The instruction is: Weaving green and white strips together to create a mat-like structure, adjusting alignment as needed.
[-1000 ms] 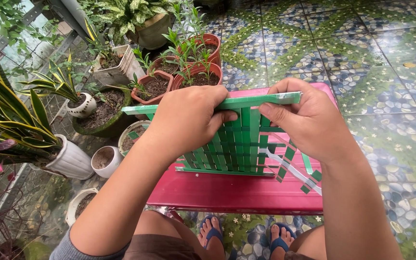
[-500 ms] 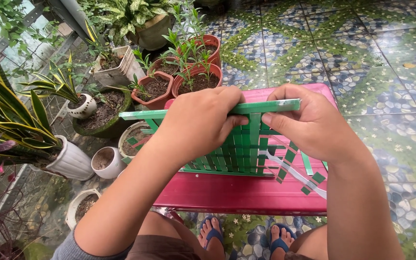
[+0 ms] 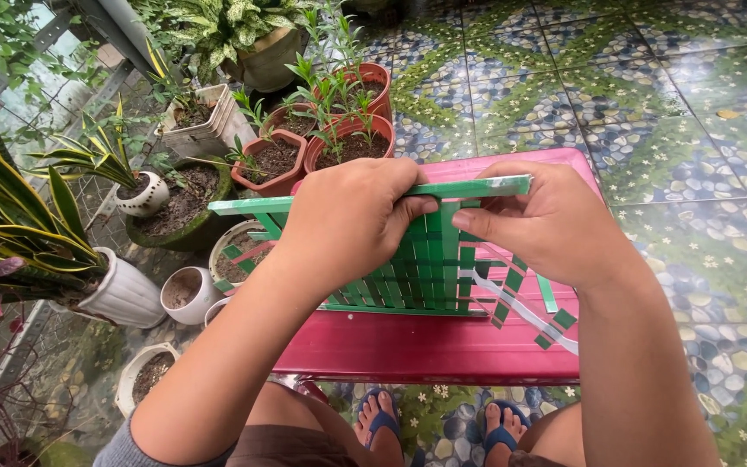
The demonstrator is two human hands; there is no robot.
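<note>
Green woven strip mat (image 3: 421, 259) sits mid-frame on the red stool (image 3: 443, 350); potted plants (image 3: 339, 130) upper left. Your left hand (image 3: 352, 220) grips its top strip (image 3: 477, 188), your right hand (image 3: 542, 220) pinches the same strip's end.

Both hands, the left hand (image 3: 352, 227) and the right hand (image 3: 546, 225), are bare, with no rings, watch or gloves, and the forearms are uncovered. A grey sleeve edge (image 3: 118, 445) shows at the left upper arm. Dark brown shorts (image 3: 274, 445) cover the lap. Beside them, the feet wear blue-strapped flip-flops (image 3: 382, 421).
</note>
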